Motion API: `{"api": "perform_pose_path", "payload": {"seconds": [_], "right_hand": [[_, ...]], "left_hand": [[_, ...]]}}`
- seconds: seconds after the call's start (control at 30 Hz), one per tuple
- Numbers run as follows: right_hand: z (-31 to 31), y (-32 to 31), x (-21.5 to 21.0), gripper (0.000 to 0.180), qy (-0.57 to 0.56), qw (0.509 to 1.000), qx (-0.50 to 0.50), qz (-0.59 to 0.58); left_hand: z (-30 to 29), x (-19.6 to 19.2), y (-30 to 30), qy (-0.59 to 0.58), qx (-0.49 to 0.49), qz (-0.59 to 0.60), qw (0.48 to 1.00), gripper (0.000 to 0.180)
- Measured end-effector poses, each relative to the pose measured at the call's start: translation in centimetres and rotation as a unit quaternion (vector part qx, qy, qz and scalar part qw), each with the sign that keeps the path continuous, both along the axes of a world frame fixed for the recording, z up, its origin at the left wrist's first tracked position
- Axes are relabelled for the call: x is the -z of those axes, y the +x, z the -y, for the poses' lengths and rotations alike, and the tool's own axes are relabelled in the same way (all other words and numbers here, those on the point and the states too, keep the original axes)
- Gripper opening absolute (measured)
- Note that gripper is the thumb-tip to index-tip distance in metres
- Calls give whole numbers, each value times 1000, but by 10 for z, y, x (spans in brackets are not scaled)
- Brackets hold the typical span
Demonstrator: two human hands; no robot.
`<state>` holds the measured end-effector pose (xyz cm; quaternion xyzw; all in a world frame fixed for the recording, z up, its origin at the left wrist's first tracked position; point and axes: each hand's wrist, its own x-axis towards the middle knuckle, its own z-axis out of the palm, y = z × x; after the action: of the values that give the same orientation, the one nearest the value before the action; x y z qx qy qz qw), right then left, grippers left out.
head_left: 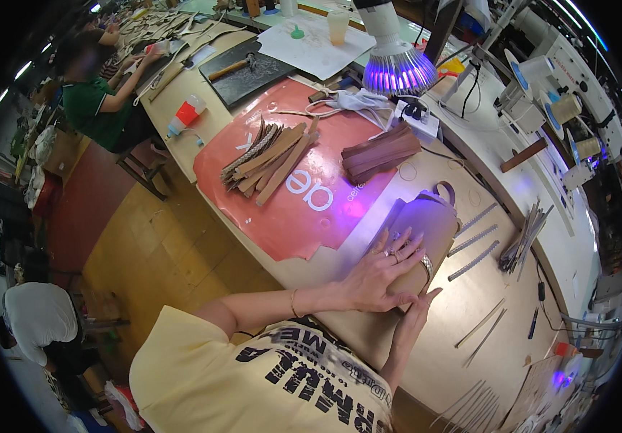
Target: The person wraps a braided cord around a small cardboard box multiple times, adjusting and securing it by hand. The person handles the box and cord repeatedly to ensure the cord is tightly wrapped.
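A brown leather bag (430, 227) lies on the bench in front of me, with a short leather loop (444, 193) standing up at its far end and a pale braided strip (426, 263) along its side. My left hand (387, 270) rests flat across the bag, fingers spread, rings on them, its thumb pointing toward the near edge. Close by, my right hand (410, 321) grips the bag's near edge; some of its fingers are hidden beneath. The two hands almost meet at that corner.
Beyond lies a red sheet (275, 224) bearing brown leather strips (275, 159) and a stacked bundle (381, 153). A purple-lit lamp (397, 68) hangs over the bench. Braided strips (473, 251) and thin sticks (524, 239) lie right. A hammer (233, 66) rests on a black slab. A co-worker (102, 108) sits far left.
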<state>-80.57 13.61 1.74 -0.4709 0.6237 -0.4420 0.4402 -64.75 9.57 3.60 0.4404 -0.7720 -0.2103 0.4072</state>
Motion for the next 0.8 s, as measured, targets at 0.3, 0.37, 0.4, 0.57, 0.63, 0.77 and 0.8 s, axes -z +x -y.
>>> {"api": "perform_pose_path", "payload": {"seconds": [0.3,0.37,0.4,0.57,0.63,0.77,0.8], "right_hand": [[25,-7,-64,66,-198,953,-92,-212],[30,-7,-73,69,-212,902,-130,-354],[32,-8,-76,69,-213,892,-145,-372],[42,-10,-90,73,-252,869,-143,-402],[42,-13,-95,74,-255,884,-101,-379],[40,-19,-94,72,-268,909,-35,-317],[41,-21,-91,71,-254,916,-22,-311]], "left_hand": [[7,-22,11,-64,-88,89,990,49],[9,-33,15,-26,-87,74,993,36],[10,-38,18,8,-74,79,994,35],[26,-51,38,183,73,6,980,29],[32,-50,48,193,41,-131,972,19],[27,-42,98,183,-132,-208,952,19],[23,-37,115,184,-191,-202,943,18]]}}
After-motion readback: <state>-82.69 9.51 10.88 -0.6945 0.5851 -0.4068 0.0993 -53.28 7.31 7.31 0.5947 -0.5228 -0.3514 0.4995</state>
